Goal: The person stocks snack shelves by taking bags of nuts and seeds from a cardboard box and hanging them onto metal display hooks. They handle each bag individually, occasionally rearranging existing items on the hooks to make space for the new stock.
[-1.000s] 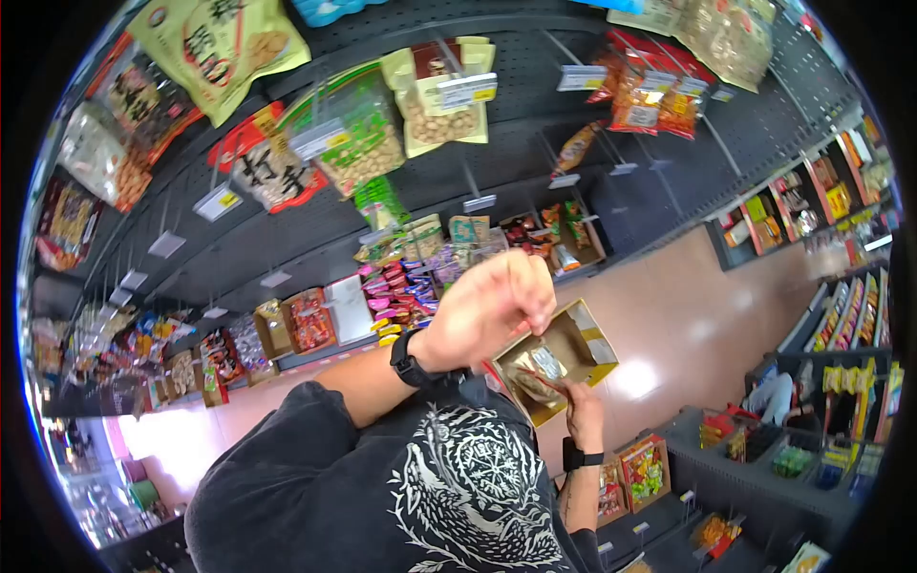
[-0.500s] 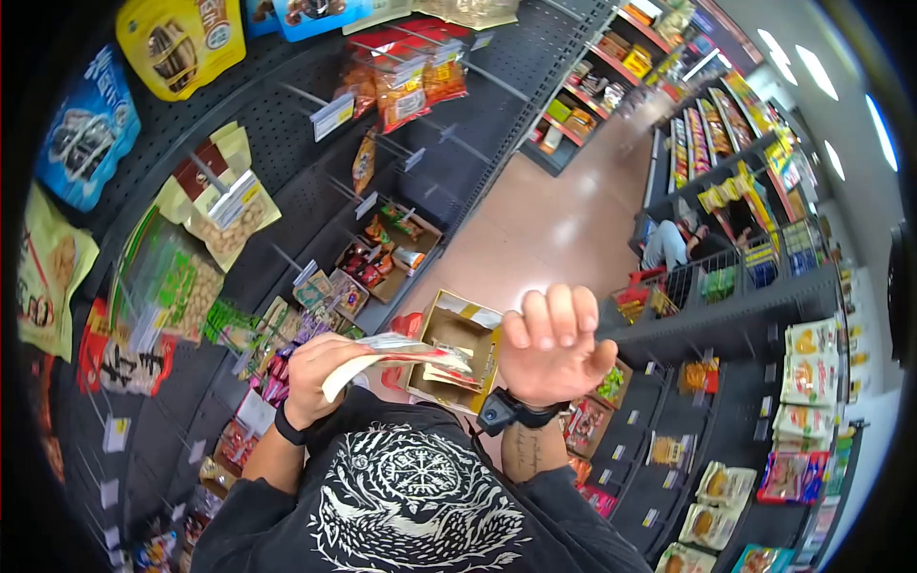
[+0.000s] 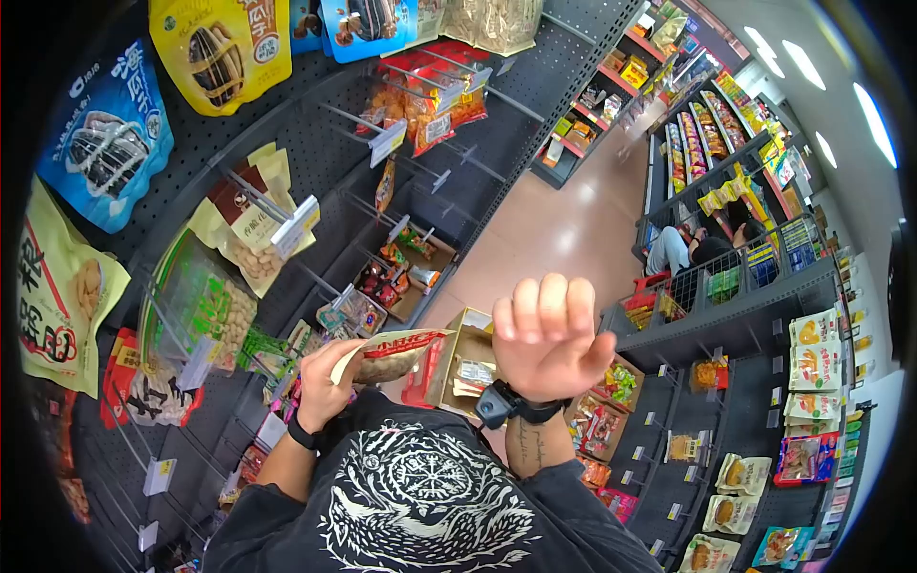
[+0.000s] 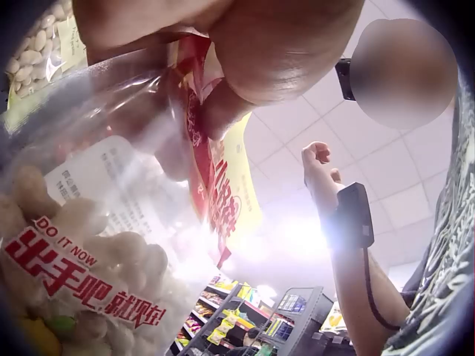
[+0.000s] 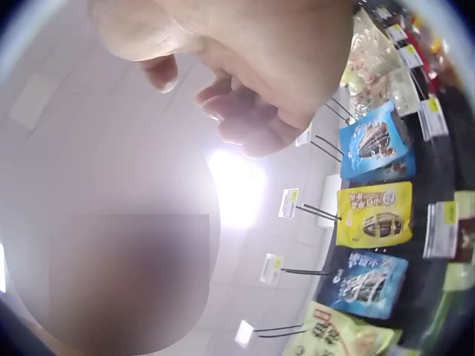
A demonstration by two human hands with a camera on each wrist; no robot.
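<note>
My left hand (image 3: 328, 380) grips one end of a cream packet (image 3: 392, 359) with red lettering, held before my chest. The left wrist view shows my fingers (image 4: 215, 111) against its red and cream edge; a clear surface (image 4: 89, 282) over pale nuts fills the lower left. My right hand (image 3: 549, 339) is raised beside it, palm showing and fingers loosely bent, holding nothing; in the right wrist view that hand (image 5: 245, 74) is empty too. Between the hands and lower stands an opened cardboard box (image 3: 475, 346) with packets (image 3: 475, 374) inside.
Snack bags, among them a yellow pouch (image 3: 222, 53) and a blue pouch (image 3: 110, 134), hang from hooks on the left pegboard shelf. Floor (image 3: 540, 234) runs ahead between shelves. A seated person (image 3: 673, 250) is at the right shelving, near a wire basket.
A second ago my right hand held a packet at the box and my left was raised; now my left grips a packet and my right is raised and empty. The view has turned right.
</note>
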